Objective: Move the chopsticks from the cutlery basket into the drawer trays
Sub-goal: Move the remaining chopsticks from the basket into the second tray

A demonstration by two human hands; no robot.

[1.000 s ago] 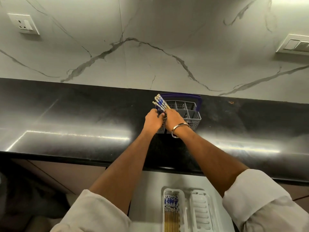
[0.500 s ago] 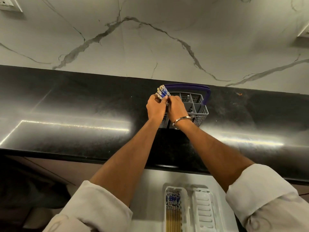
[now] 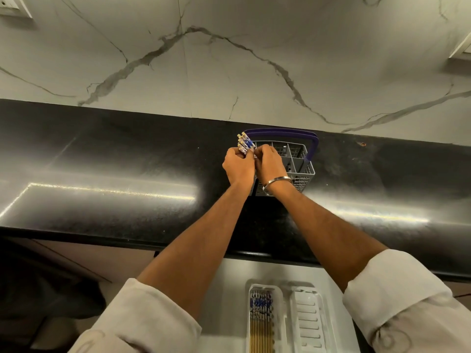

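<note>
A grey cutlery basket (image 3: 297,160) with a purple handle stands on the black counter near the wall. A bundle of chopsticks (image 3: 245,143) with blue-and-white ends sticks up at its left end. My left hand (image 3: 238,166) is closed around the bundle. My right hand (image 3: 270,163), with a metal bangle on the wrist, presses against it from the right, fingers on the same chopsticks. Their lower parts are hidden by both hands. Below, in the open drawer, a white tray (image 3: 279,299) holds several chopsticks, and the white tray (image 3: 309,319) to its right holds none.
The glossy black counter (image 3: 114,179) runs the full width, its front edge overhanging the open drawer (image 3: 229,296). A marble wall rises behind the basket. A wall socket (image 3: 15,7) is at the top left and a switch plate (image 3: 461,47) at the top right.
Both hands have closed tighter around the chopstick bundle, which now stands more upright at the basket's left end. The camera has tilted down a little.
</note>
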